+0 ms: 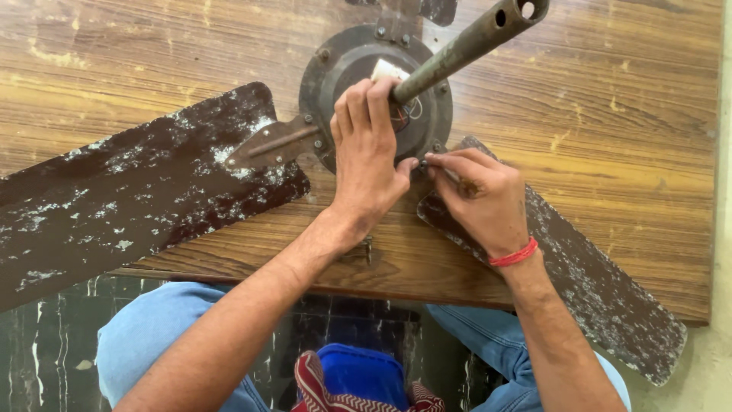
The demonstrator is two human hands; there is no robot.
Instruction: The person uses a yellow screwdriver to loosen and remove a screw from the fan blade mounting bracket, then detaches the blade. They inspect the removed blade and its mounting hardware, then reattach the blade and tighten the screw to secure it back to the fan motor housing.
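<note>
From the head view I record a ceiling fan motor (366, 84) lying on a worn wooden board (610, 152), its round dark housing near the top centre of the frame. A rusty down rod (457, 49) rises from the hub toward the upper right, with 2 holes visible near its far end. The left hand (366, 160) lies flat over the front of the housing, fingers together and curled against the base of the rod, thumb pointing right toward the other hand; it presses on the motor rather than pinching anything. The right hand (476, 198) sits just beside it at the lower right rim of the housing, thumb and forefinger pressed together on a small dark fastener (424, 162) — too small for me to say whether it is a screw or a bolt. A red thread band (515, 254) circles the right wrist. I note 2 blades in full view: the left blade (130, 191), dark brown with flaking white patches, joined to the housing by a metal bracket (271, 145), and the right blade (595, 297), partly covered by the right hand and running to the lower right corner. Below the board edge I see blue jeans (145, 336) on both knees, a blue container (366, 374) between them and a red patterned cloth (320, 389) — both close to the bottom edge.
</note>
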